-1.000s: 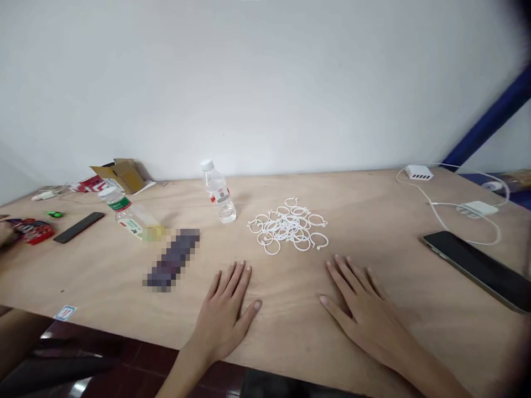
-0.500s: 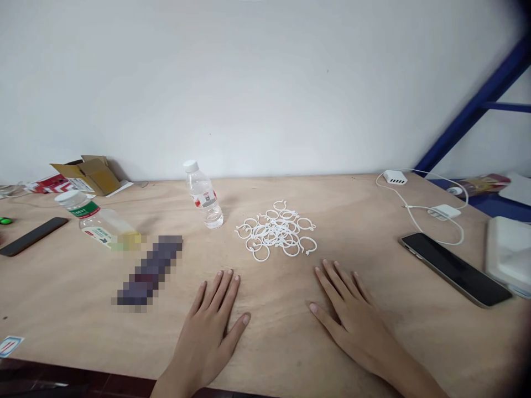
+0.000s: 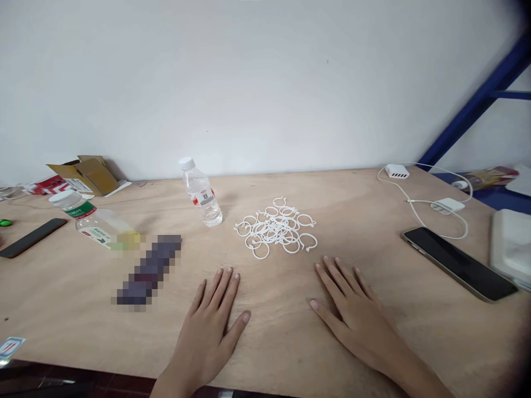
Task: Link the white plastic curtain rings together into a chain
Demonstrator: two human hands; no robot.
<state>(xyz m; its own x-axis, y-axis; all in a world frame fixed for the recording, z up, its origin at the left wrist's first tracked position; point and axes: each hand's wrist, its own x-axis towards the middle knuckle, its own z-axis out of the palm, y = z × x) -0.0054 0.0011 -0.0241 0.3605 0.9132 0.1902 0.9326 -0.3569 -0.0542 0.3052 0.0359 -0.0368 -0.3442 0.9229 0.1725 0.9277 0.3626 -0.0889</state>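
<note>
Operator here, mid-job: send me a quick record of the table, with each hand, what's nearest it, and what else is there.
left hand: flat on plywood table, holding nothing
right hand: flat on the table, holding nothing
nearest: pile of white plastic rings, touching neither hand
rest: upright water bottle, water bottle on its side, smartphone

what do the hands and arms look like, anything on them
The left hand and right hand are bare, with slim, long fingers and short, unpainted nails. No gloves, rings, watch or bracelets show. The left forearm and right forearm are bare too, with no sleeve in view, and no cables or markings.
</note>
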